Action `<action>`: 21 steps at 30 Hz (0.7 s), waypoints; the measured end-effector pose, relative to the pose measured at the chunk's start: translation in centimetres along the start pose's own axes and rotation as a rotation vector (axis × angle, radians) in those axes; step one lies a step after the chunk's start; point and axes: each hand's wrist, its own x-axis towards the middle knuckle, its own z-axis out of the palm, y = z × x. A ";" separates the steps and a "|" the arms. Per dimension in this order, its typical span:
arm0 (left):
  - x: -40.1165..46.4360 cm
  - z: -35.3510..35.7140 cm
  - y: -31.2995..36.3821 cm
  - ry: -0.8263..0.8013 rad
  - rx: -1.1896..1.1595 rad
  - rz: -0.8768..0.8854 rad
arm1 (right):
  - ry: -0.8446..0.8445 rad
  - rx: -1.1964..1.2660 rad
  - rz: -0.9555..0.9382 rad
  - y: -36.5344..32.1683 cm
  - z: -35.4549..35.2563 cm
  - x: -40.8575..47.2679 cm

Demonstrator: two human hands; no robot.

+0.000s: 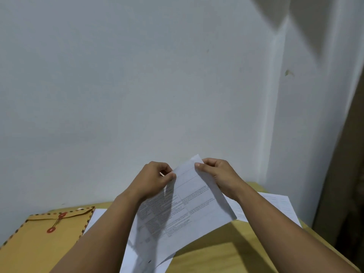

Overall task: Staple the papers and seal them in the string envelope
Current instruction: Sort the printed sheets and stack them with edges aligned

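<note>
Head view: papers [189, 205] pinched at top between both hands' fingers [199, 165].

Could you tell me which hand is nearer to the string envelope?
Left. The left hand grips the paper right of the envelope; the right hand grips it farther right.

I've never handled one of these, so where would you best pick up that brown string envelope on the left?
Probably by the right long edge of the envelope, coming from the right. It lies flat on the table, its red string still wound closed, and that edge rests on white sheets, so fingers could slip under.
</note>
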 end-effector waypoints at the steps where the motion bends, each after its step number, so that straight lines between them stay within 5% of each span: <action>1: 0.0 0.1 -0.2 0.004 0.005 -0.009 | 0.045 -0.017 -0.032 0.5 0.2 -0.1; 21: -0.5 1.2 -1.1 0.005 -0.037 -0.044 | 0.262 -0.029 -0.176 4.3 1.7 0.1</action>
